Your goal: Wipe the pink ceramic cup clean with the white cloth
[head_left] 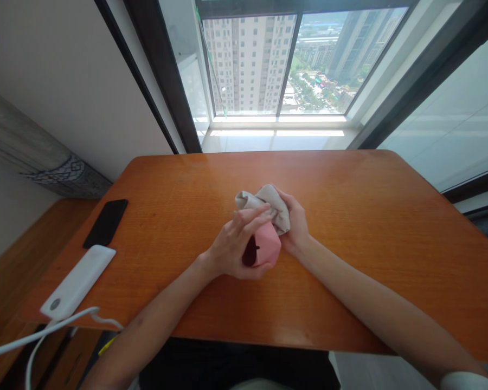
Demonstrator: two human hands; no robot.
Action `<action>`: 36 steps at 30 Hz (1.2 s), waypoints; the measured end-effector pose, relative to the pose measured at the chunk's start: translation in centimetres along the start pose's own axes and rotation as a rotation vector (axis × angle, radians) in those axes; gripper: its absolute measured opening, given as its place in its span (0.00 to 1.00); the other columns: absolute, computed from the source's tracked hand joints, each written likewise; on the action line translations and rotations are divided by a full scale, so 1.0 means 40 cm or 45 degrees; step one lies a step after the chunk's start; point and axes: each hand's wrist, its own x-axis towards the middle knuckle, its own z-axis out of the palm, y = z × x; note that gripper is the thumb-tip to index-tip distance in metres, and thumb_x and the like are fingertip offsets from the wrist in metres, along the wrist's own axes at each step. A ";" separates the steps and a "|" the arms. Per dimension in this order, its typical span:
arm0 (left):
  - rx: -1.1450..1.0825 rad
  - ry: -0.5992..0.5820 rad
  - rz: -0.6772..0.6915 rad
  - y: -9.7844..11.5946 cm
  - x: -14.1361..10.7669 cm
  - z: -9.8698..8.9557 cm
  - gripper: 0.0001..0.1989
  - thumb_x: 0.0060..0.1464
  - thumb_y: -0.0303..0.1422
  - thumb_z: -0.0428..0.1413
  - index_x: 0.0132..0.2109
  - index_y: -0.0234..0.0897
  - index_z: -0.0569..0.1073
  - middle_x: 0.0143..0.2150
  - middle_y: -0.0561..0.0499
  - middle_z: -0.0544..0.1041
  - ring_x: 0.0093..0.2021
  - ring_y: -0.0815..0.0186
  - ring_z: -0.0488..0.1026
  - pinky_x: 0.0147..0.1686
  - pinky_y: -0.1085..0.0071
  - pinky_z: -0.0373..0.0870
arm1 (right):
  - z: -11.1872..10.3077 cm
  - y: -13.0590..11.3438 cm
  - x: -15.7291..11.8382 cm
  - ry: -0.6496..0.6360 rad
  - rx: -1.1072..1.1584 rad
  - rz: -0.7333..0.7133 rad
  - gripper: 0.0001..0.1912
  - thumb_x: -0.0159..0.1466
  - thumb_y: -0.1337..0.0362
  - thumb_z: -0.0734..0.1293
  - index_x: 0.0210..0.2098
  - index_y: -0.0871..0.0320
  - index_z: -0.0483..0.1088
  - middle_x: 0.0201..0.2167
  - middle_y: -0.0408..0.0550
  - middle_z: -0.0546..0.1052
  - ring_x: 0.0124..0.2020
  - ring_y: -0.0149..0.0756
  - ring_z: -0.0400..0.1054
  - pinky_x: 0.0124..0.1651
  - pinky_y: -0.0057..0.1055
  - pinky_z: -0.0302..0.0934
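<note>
My left hand (pixel 241 244) is wrapped round a pink object (pixel 270 245) with flat facets, perhaps a small vase. A dark round patch (pixel 250 251), which looks like an opening, shows on its side towards me. A crumpled light grey cloth (pixel 274 206) lies against the far side of the pink object. My right hand (pixel 296 221) is closed on the cloth from the right and presses it to the object. The fingertips of my left hand touch the cloth too. Both hands are over the middle of the wooden table, and part of the pink object is hidden by fingers and cloth.
The brown wooden table (pixel 350 281) has rounded far corners. At its left lie a black phone (pixel 106 223) and a white power bank (pixel 78 281), with a white cable (pixel 65 322) running below it. A window (pixel 284 65) is beyond the far edge, a curtain (pixel 61 157) at left.
</note>
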 end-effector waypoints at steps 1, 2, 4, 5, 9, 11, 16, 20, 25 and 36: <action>-0.032 0.009 -0.107 -0.004 0.003 -0.008 0.45 0.57 0.47 0.67 0.75 0.45 0.57 0.76 0.33 0.68 0.71 0.43 0.72 0.65 0.44 0.76 | -0.018 -0.005 0.023 0.079 0.055 -0.084 0.14 0.67 0.49 0.72 0.45 0.50 0.79 0.44 0.44 0.86 0.48 0.45 0.81 0.56 0.42 0.78; -0.042 0.010 -0.198 -0.009 0.006 -0.017 0.43 0.57 0.46 0.68 0.72 0.45 0.59 0.75 0.34 0.70 0.71 0.44 0.73 0.65 0.46 0.76 | -0.037 -0.011 0.046 0.137 0.081 -0.171 0.12 0.65 0.52 0.72 0.46 0.49 0.79 0.47 0.41 0.86 0.52 0.44 0.80 0.60 0.40 0.76; 0.019 -0.042 -0.314 -0.020 0.016 -0.037 0.35 0.58 0.43 0.69 0.67 0.45 0.65 0.71 0.37 0.74 0.69 0.46 0.74 0.66 0.47 0.76 | -0.077 -0.020 0.089 0.239 0.050 -0.310 0.13 0.64 0.53 0.71 0.46 0.48 0.79 0.49 0.40 0.85 0.56 0.44 0.79 0.64 0.41 0.74; 0.067 -0.086 -0.346 -0.025 0.023 -0.046 0.32 0.58 0.43 0.69 0.65 0.44 0.66 0.69 0.38 0.76 0.68 0.47 0.75 0.66 0.48 0.76 | -0.096 -0.023 0.107 0.268 0.019 -0.352 0.14 0.63 0.52 0.71 0.47 0.47 0.79 0.50 0.40 0.85 0.58 0.45 0.78 0.65 0.42 0.73; 0.236 -0.316 -0.461 -0.042 0.068 -0.072 0.26 0.61 0.43 0.66 0.61 0.43 0.69 0.62 0.43 0.80 0.62 0.49 0.78 0.63 0.51 0.77 | -0.144 -0.021 0.147 0.300 -0.020 -0.391 0.21 0.63 0.48 0.73 0.53 0.46 0.79 0.52 0.41 0.84 0.60 0.46 0.77 0.67 0.45 0.73; 0.304 -0.422 -0.498 -0.051 0.092 -0.072 0.26 0.60 0.43 0.67 0.61 0.42 0.69 0.61 0.44 0.81 0.60 0.49 0.78 0.61 0.52 0.78 | -0.150 -0.016 0.148 0.269 -0.039 -0.401 0.23 0.63 0.48 0.74 0.55 0.47 0.79 0.53 0.42 0.84 0.59 0.45 0.77 0.67 0.44 0.72; 0.406 -0.554 -0.504 -0.080 0.124 -0.051 0.24 0.61 0.43 0.65 0.60 0.40 0.72 0.59 0.43 0.82 0.57 0.49 0.79 0.59 0.52 0.78 | -0.142 -0.012 0.134 0.240 -0.094 -0.431 0.27 0.60 0.52 0.78 0.57 0.49 0.79 0.53 0.42 0.84 0.56 0.45 0.78 0.64 0.42 0.72; 0.403 -0.562 -0.557 -0.097 0.121 -0.038 0.23 0.62 0.44 0.63 0.59 0.41 0.72 0.58 0.44 0.82 0.55 0.49 0.79 0.57 0.53 0.79 | -0.136 -0.011 0.128 0.258 -0.083 -0.418 0.29 0.58 0.54 0.78 0.58 0.49 0.80 0.51 0.41 0.84 0.54 0.46 0.78 0.61 0.43 0.73; 0.375 -0.553 -0.594 -0.111 0.107 -0.030 0.22 0.63 0.46 0.63 0.59 0.44 0.72 0.58 0.45 0.82 0.55 0.51 0.79 0.56 0.54 0.79 | -0.136 -0.009 0.132 0.258 -0.096 -0.424 0.27 0.58 0.54 0.76 0.56 0.48 0.80 0.51 0.42 0.84 0.55 0.46 0.78 0.62 0.44 0.72; 0.343 0.177 -0.452 -0.028 0.014 -0.018 0.17 0.69 0.37 0.60 0.62 0.44 0.71 0.67 0.42 0.76 0.68 0.51 0.72 0.70 0.49 0.69 | -0.032 -0.087 -0.044 -0.003 -0.074 -0.272 0.24 0.66 0.53 0.69 0.60 0.44 0.77 0.63 0.43 0.81 0.64 0.52 0.76 0.66 0.51 0.72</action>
